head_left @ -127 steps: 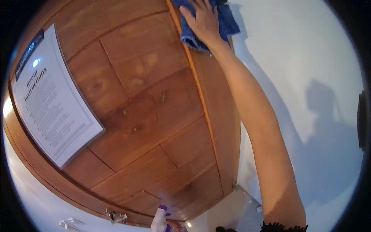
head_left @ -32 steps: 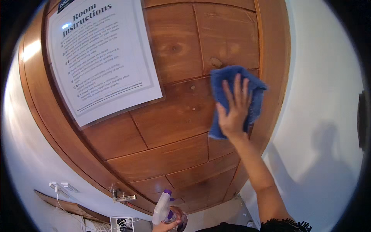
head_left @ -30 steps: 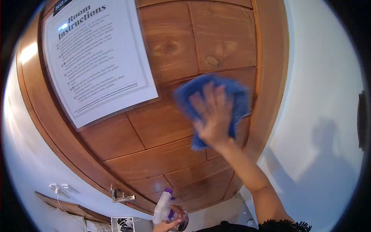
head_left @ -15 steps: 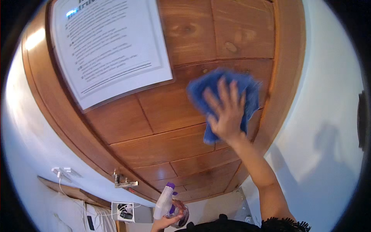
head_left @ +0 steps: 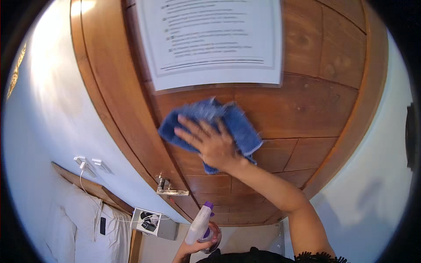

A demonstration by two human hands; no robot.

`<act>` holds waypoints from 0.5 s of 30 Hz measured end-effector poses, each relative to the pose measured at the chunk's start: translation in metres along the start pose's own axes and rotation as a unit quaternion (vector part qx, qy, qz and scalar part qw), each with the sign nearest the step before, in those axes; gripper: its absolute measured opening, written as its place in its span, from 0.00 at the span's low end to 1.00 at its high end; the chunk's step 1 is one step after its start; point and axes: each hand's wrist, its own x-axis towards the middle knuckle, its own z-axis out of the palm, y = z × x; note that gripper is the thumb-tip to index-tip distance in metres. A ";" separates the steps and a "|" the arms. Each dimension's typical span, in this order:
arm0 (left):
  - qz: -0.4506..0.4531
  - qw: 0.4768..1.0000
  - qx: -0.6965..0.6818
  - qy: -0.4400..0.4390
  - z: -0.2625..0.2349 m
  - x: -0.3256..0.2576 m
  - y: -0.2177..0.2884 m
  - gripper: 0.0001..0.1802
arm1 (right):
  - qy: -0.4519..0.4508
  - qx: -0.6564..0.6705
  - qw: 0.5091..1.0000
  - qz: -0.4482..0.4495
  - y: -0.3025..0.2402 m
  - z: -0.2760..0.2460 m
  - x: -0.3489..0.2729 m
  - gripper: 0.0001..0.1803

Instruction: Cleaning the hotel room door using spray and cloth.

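Observation:
My right hand point(head_left: 215, 147) lies flat with fingers spread on a blue cloth point(head_left: 242, 129), pressing it against a brown wooden door point(head_left: 307, 109) below a laminated sheet point(head_left: 210, 72). The hand is slightly blurred. Low in the view, my left hand point(head_left: 202, 246) is wrapped round a spray bottle point(head_left: 200, 225) with a whitish and purple trigger head and a see-through body. The bottle stands near my body, apart from the door.
A metal lever handle point(head_left: 172, 188) juts from the door's left side. Lower left are a bed with white bedding point(head_left: 79, 219), a dark phone point(head_left: 103, 225), a small white nightstand point(head_left: 164, 228) and a charging cable. Pale walls flank the door frame.
My right hand has swept the blue cloth across the door to the left, below the sheet. The view has shifted left. My left hand keeps hold of the spray bottle.

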 end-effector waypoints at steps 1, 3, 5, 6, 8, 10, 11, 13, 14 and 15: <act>-0.001 1.000 0.003 0.016 -0.005 -0.005 -0.001 0.15 | -0.032 0.035 0.999 -0.020 -0.009 0.003 -0.006 0.37; -0.003 0.999 0.007 0.051 -0.015 -0.018 -0.001 0.16 | -0.053 0.111 0.990 -0.073 -0.019 0.002 -0.023 0.38; -0.004 0.996 0.015 0.086 -0.027 -0.034 -0.001 0.16 | -0.198 0.188 0.958 -0.089 -0.015 -0.003 -0.032 0.33; -0.004 0.995 -0.003 0.098 -0.033 -0.039 -0.002 0.16 | -0.287 0.205 0.931 -0.099 -0.010 -0.005 -0.032 0.31; -0.011 0.993 -0.046 0.107 -0.044 -0.049 -0.001 0.17 | -0.175 0.155 0.968 -0.086 0.000 -0.004 -0.017 0.32; -0.031 0.993 -0.018 0.116 -0.052 -0.053 -0.001 0.16 | -0.106 0.075 0.990 -0.059 0.005 0.003 0.006 0.31; -0.038 0.992 -0.008 0.119 -0.055 -0.054 -0.002 0.16 | -0.071 0.030 0.996 -0.047 0.003 0.006 0.015 0.31; -0.027 0.993 -0.006 0.111 -0.060 -0.055 -0.002 0.15 | -0.055 -0.027 0.997 -0.043 -0.006 0.010 0.022 0.31; -0.027 0.993 -0.016 0.118 -0.060 -0.058 -0.003 0.15 | -0.076 -0.039 0.995 -0.052 -0.013 0.009 0.019 0.31; -0.024 0.992 -0.023 0.125 -0.061 -0.060 -0.003 0.14 | -0.098 -0.050 0.992 -0.063 -0.020 0.008 0.014 0.31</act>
